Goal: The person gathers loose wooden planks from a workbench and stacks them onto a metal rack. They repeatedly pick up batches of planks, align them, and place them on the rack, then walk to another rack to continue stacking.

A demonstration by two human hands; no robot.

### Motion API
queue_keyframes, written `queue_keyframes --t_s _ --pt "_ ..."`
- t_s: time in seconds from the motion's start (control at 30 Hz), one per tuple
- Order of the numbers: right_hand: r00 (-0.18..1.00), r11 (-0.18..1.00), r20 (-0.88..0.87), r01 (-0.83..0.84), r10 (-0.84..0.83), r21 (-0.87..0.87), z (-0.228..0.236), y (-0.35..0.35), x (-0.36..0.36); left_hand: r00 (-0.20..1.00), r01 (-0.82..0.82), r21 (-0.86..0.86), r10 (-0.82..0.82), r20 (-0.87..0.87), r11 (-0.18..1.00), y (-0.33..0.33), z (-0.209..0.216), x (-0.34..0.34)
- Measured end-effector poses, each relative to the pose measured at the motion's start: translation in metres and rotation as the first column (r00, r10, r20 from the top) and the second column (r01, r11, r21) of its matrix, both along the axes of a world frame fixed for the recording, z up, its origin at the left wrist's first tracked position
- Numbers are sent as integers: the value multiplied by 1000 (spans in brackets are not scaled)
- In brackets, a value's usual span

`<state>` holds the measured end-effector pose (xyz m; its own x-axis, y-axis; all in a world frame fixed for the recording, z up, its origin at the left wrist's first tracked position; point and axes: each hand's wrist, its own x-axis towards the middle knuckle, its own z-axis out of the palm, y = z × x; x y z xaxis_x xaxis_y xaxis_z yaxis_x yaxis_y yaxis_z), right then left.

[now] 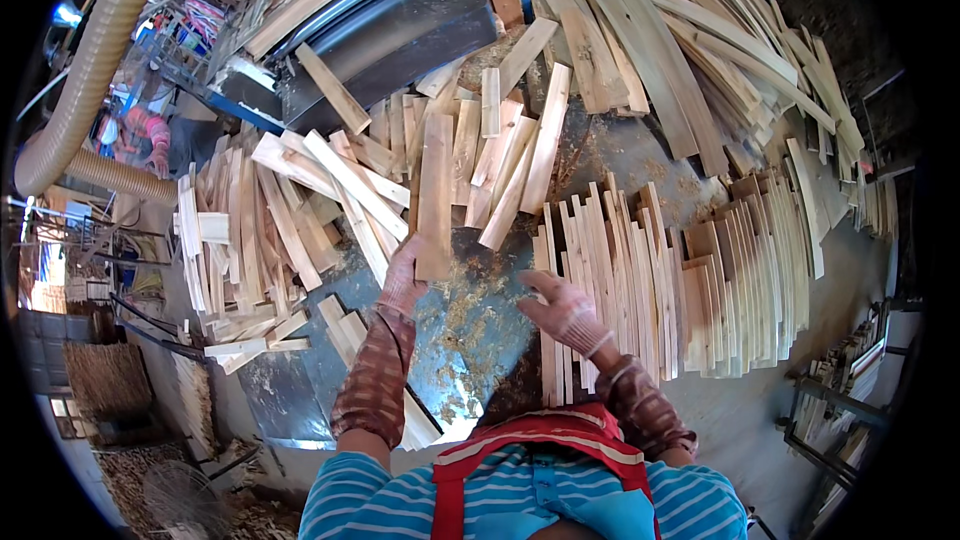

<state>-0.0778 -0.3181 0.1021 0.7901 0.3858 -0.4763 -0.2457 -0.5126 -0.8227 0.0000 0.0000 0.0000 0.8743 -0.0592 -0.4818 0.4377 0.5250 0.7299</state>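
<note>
We have our left hand [404, 278] clamped on a plank [434, 190] and our right hand [562, 310], grip apart, near stacked slats [632, 285].

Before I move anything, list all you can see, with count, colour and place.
Held board: one, brown, centre
Loose boards: many, pale to tan, left to centre
Board rows: two, pale tan, right
Pile of boards: one, tan, upper right
Table: one, blue-grey, below the loose boards
Shavings: uncountable, tan, on the table
Machine: one, black, top
Hose: at least one, beige, upper left
Co-worker: one, pink sleeve, far left
Apron: one, red, bottom
Shirt: one, striped blue, bottom
Left hand: one, pale-gloved, gripping the held board
Right hand: one, pale-gloved, by the nearer row
</note>
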Motion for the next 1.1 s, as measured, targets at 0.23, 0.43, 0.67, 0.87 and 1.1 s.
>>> queue_keyframes --t_s 0.23,0.43,0.67,0.87,1.1 --pt "909 827 -24 389 -416 405 -69 99 31 985 93 -13 -91 148 996 -30 29 -43" --pt "716 461 -561 698 -416 548 -60 97 52 988 97 -91 -85 127 991 -29 47 -51" --pt "668 392 -572 744 -477 541 -92 73 44 988 -94 859 -56 141 504 -4 3 -11" --pt "507 427 -448 862 -736 272 -104 76 52 912 -281 959 -303 276 26 -33 -7 28" --pt "546 424 -263 811 -795 402 -97 75 41 978 -52 975 -185 93 215 -93 -25 98"
